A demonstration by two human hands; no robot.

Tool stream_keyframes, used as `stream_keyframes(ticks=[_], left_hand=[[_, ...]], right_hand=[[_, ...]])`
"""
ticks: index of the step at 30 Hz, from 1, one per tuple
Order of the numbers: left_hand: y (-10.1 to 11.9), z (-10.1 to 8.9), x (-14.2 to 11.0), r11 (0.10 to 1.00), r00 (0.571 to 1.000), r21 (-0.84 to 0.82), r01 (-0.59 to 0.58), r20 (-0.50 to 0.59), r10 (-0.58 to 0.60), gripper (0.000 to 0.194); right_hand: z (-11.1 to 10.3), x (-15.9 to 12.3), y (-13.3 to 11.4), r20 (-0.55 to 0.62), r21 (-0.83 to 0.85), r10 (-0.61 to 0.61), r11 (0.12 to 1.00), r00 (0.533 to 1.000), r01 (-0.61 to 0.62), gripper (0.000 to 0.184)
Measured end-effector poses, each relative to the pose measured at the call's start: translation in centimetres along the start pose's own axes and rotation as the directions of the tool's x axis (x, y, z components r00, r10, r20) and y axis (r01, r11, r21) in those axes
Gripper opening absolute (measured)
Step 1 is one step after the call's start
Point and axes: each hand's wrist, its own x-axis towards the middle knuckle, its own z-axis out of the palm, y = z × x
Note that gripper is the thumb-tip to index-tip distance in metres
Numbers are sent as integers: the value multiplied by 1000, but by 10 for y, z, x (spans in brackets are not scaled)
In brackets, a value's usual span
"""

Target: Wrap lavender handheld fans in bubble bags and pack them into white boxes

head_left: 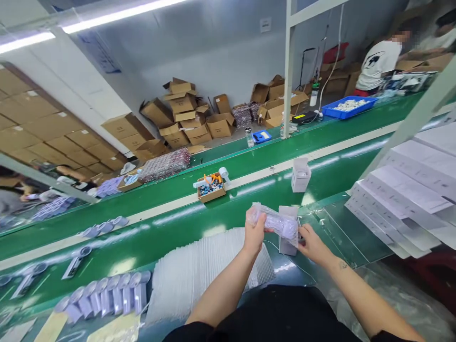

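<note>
My left hand (255, 232) is closed round one end of a pale purple item wrapped in a bubble-wrap bag (276, 222), held just above the green table. My right hand (311, 243) grips a small open white carton (288, 237) that stands on the table under the wrapped item's other end. A thick stack of bubble-wrap bags (199, 273) lies just left of my left forearm. A row of purple handheld items (107, 298) lies at the near left.
A second open white carton (301, 175) and a small cardboard box of parts (211, 187) sit on the green conveyor belt (256, 166). Flat white carton blanks (409, 199) are stacked on the right. Cardboard boxes (185, 118) pile up by the wall. Other people work at the far right.
</note>
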Motion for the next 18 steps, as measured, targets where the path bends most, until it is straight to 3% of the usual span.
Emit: stream_keyframes(ticks=[3,6,7,9,12,15,18], left_hand=[[-10,-1,-3,992,987,93,-88,-125,100,49],[-6,5,-8,921,969,328,-209,-60,241,40],[-4,8,-10,850,952,448,-276,7,306,37],[-1,12,-14,614,893,668,-421,187,409,29],[1,20,-16,212,845,844,-492,404,351,26],[-3,31,-13,-61,872,897,-438,440,216,30],[-17,37,-16,-180,879,907,-380,414,235,28]], right_hand=[[-4,9,11,107,-79,-135,986,985,144,30],[-10,21,17,235,-179,-255,937,938,300,26],[-11,23,21,236,-229,-289,911,928,342,28],[-11,24,31,184,-316,-351,863,918,393,33],[-2,11,44,128,-360,-416,826,900,433,36],[14,-9,48,180,-372,-440,797,880,475,29],[29,-23,50,130,-428,-431,788,893,442,27]])
